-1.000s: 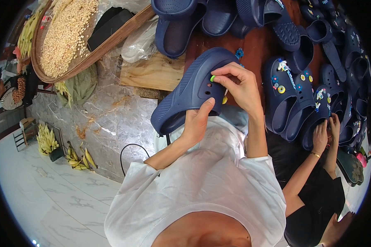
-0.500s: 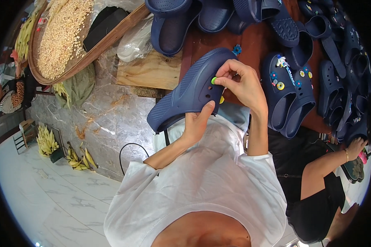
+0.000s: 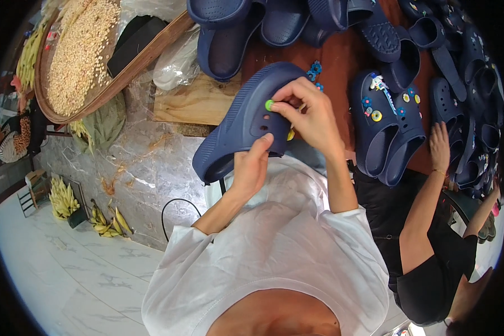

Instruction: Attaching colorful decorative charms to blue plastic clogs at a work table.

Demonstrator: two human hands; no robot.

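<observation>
The left hand was closed under the heel end of a navy clog, thumb up against its side, holding it tilted above the person's white shirt. The right hand was pinched on the clog's upper, fingertips pressing a small green charm at one of the holes; a bit of yellow showed under the palm, too hidden to tell what it was.

Compared with a second before, the clog had kept much the same tilt and both hands had kept their places, but the green charm now sat more squarely against the upper, which suggested it was being seated in the hole rather than only brought to it. Whether it was fully in could not be told.

To the right, a co-worker's hand now lay flat on the clogs at the tabletop's edge, lower than a second ago, when it was raised near the decorated pair. That pair, with its coloured charms, lay just right of the held clog. A few blue charms sat on the red-brown tabletop beyond the right hand.

Farther off, plain navy clogs crowded the tabletop's far side. At far left stood a wooden board and a wide basket of grain, with bananas down on the pale floor.
</observation>
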